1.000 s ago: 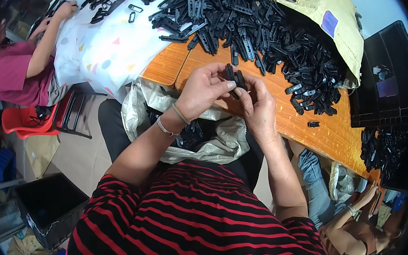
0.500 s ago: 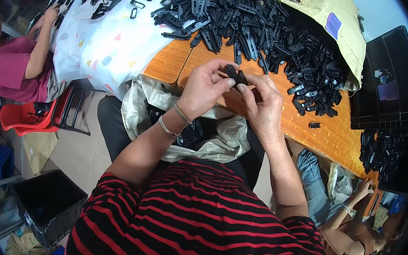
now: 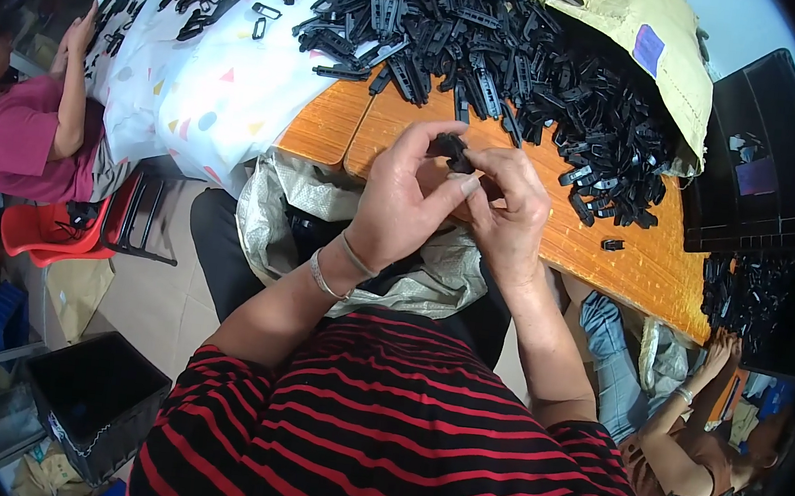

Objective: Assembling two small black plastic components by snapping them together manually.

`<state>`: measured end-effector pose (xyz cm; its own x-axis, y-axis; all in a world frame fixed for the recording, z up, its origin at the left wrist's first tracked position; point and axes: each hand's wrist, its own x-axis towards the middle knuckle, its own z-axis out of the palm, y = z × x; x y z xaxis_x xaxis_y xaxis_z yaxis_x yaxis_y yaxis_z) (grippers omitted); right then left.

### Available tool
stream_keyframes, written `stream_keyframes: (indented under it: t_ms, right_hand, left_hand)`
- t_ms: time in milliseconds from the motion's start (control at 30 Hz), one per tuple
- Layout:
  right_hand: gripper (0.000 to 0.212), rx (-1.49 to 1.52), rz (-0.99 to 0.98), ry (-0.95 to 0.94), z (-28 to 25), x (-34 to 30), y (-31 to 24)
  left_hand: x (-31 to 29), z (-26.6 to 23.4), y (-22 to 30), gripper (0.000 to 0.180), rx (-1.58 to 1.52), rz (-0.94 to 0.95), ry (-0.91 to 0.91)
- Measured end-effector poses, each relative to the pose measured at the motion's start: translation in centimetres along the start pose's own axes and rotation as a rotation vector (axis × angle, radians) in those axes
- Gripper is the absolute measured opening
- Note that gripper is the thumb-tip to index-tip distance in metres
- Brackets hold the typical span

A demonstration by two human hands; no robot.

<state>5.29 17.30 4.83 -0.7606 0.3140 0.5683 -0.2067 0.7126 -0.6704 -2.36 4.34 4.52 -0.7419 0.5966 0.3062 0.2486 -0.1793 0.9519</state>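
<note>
A small black plastic part [image 3: 452, 150] is held up between my hands, above the near edge of the wooden table. My left hand [image 3: 405, 191] curls around its left side, index finger at the top and thumb reaching across below. From the other side, my right hand [image 3: 515, 212] pinches it with thumb and fingertips. The fingers partly cover it, so its full shape is hidden. Just beyond lies a large heap of black plastic parts [image 3: 478, 39], some long and slotted. Below my hands, an open woven sack [image 3: 262, 224] rests between my legs.
A single black piece [image 3: 613, 244] lies on the wooden table [image 3: 646, 279]. A patterned white sheet [image 3: 176, 94] carries more parts at left. A paper sack [image 3: 671, 44] and black bin [image 3: 765, 161] stand right. A black crate [image 3: 96, 400] is lower left. Co-workers sit on both sides.
My left hand has shifted slightly and its thumb has moved right toward my right hand. The black part has turned between my fingers. The co-workers' hands on both sides have moved.
</note>
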Motion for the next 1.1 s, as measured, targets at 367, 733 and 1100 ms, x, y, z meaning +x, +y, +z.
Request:
stream_keyframes:
  t_ms: [367, 733, 1100]
  right_hand:
    - [0.031, 0.194, 0.188, -0.086, 0.2, 0.0, 0.0]
    - [0.031, 0.06, -0.007, -0.477, 0.9, -2.4, 1.0]
    - [0.013, -0.723, 0.333, -0.044, -11.0, -2.7, 6.2]
  left_hand:
    - [0.9, -1.6, 2.0, 0.025, 0.222, 0.253, -0.099]
    - [-1.6, -5.8, -0.5, 0.015, 0.413, -0.03, -0.25]
    - [7.5, -1.7, -4.0, 0.024, 0.873, 0.357, -0.238]
